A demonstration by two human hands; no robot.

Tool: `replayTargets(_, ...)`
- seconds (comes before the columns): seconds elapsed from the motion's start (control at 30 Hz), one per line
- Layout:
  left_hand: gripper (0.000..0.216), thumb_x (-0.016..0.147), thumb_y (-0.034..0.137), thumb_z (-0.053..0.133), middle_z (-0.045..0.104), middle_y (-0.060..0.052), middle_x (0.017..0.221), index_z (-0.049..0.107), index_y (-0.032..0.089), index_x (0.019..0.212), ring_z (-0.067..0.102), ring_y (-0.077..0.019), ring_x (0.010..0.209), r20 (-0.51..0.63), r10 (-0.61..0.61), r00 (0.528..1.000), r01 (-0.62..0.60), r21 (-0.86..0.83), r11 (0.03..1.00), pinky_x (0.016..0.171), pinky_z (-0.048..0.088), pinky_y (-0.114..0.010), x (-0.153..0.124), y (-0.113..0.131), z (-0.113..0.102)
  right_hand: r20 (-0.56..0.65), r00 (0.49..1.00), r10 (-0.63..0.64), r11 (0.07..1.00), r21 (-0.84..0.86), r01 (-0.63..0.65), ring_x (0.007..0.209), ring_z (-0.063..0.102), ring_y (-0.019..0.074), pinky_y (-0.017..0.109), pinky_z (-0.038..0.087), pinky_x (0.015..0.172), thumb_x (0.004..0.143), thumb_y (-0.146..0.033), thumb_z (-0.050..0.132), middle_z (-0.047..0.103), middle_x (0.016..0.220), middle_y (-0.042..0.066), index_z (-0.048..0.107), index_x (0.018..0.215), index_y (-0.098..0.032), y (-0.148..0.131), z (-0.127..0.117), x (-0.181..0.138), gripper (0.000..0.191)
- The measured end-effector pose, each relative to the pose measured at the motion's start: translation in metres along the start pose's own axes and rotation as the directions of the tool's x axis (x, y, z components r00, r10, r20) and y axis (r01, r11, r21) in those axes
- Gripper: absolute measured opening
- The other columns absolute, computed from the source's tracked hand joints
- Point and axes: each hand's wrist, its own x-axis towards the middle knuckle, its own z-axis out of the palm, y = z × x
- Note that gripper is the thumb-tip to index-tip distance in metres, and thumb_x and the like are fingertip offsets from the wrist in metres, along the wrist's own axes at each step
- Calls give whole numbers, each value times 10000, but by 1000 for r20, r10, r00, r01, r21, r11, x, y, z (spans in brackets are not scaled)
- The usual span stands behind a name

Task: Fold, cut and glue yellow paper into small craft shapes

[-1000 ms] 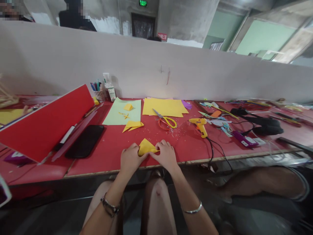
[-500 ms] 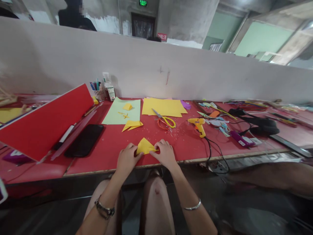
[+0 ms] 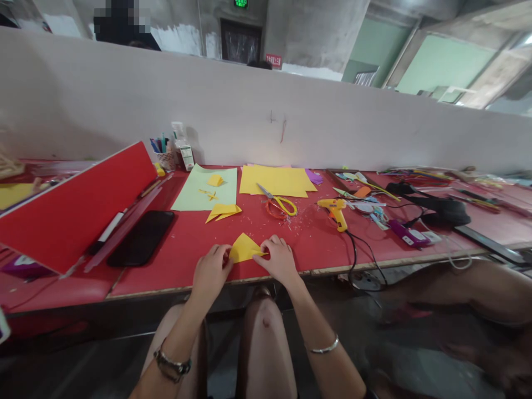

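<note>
A folded piece of yellow paper (image 3: 245, 247) lies near the front edge of the red table, its peak pointing away from me. At its left edge, my left hand (image 3: 211, 270) is closed, thumb and fingers pinching the paper. My right hand (image 3: 279, 259) pinches the narrow right corner between thumb and curled fingers. Just beyond lies another folded yellow paper (image 3: 223, 211). Scissors (image 3: 277, 200) with yellow and red handles rest behind the paper, among small scraps. A small yellow folded piece (image 3: 215, 180) and thin yellow strips sit on a pale green sheet (image 3: 189, 191).
Yellow sheets (image 3: 274, 180) lie at the back. To the right are a yellow glue gun (image 3: 336, 213) with a black cord and a purple box (image 3: 409, 235). A black phone (image 3: 141, 238) and a tilted red board (image 3: 78, 210) stand left. Someone's leg (image 3: 469, 288) shows at right.
The left thumb has drawn back a little to the left along the paper's edge. My right hand keeps its pinch. The whole view has shifted slightly.
</note>
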Motion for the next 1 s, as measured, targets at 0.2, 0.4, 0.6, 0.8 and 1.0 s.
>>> replayTargets(0.2, 229, 752, 154, 454, 564, -21, 832, 487, 166, 979, 547, -117, 700, -12, 47, 999, -48, -38, 998, 625, 412, -209, -3, -10, 0, -1, 1000, 9, 1000, 5, -9, 762, 446, 148, 256, 287, 646, 671, -339, 582, 508, 776, -6, 527, 680, -200, -1, 0, 0, 150)
replayTargets(0.4, 272, 764, 123, 409, 548, -56, 943, 489, 171, 1020, 554, -147, 794, -64, 130, 989, -121, 132, 984, 666, 423, -239, -6, -5, 1, -15, 1000, 13, 1000, -9, -13, 767, 448, 151, 262, 290, 659, 676, -342, 578, 516, 777, -4, 528, 682, -202, -1, 1, -2, 149)
replayTargets(0.6, 273, 788, 150, 390, 548, -65, 1024, 524, 199, 1022, 499, -192, 925, -37, 326, 945, -311, 212, 927, 756, 416, -296, -10, 2, 6, -30, 1000, -5, 1000, -20, 5, 788, 459, 155, 265, 292, 655, 735, -281, 507, 534, 802, -1, 530, 709, -203, 2, 3, -2, 86)
replayTargets(0.8, 327, 807, 313, 401, 530, -54, 1105, 481, 246, 1117, 468, -201, 982, 10, 353, 935, -342, 272, 899, 799, 398, -319, -16, 1, 8, -51, 998, 33, 998, -57, -36, 781, 469, 164, 275, 301, 657, 708, -305, 517, 533, 789, 11, 522, 695, -199, -5, 4, -2, 107)
replayTargets(1.0, 455, 787, 411, 406, 461, -73, 1216, 404, 234, 1206, 426, -234, 1061, 3, 403, 915, -378, 357, 854, 843, 381, -358, -27, -7, 18, -82, 993, 88, 987, -130, -98, 801, 468, 202, 306, 302, 661, 653, -380, 542, 534, 808, 36, 517, 702, -189, -16, 4, -3, 199)
